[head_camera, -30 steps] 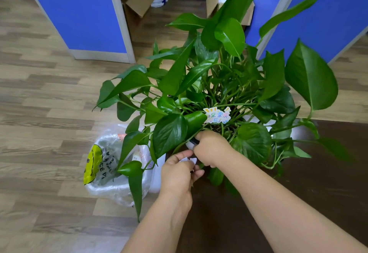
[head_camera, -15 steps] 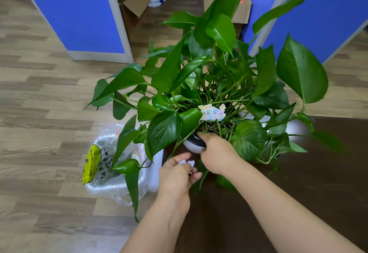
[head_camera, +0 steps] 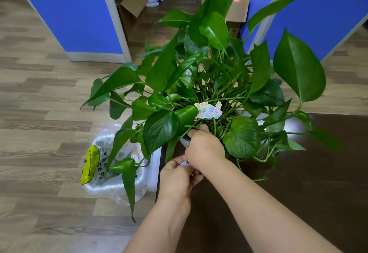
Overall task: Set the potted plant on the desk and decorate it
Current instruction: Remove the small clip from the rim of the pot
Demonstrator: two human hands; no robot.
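A leafy green potted plant point(head_camera: 215, 77) stands in a white pot point(head_camera: 184, 142) on the near left corner of the dark brown desk point(head_camera: 318, 193). A small colourful paper sign point(head_camera: 208, 110) sticks up among its stems. My right hand point(head_camera: 205, 147) rests on the pot's near rim, fingers curled among the stems; what it grips is hidden. Just below it, my left hand point(head_camera: 177, 177) pinches a small white piece against the desk edge. Leaves hide most of the pot.
A white bin lined with a clear plastic bag point(head_camera: 111, 165), with a yellow wrapper inside, stands on the wooden floor left of the desk. Blue partitions point(head_camera: 69, 13) and open cardboard boxes point(head_camera: 237, 3) are behind the plant.
My right hand has slid up from the pot's outer side onto its rim, closer to the sign. My left hand stays below it with the white piece.
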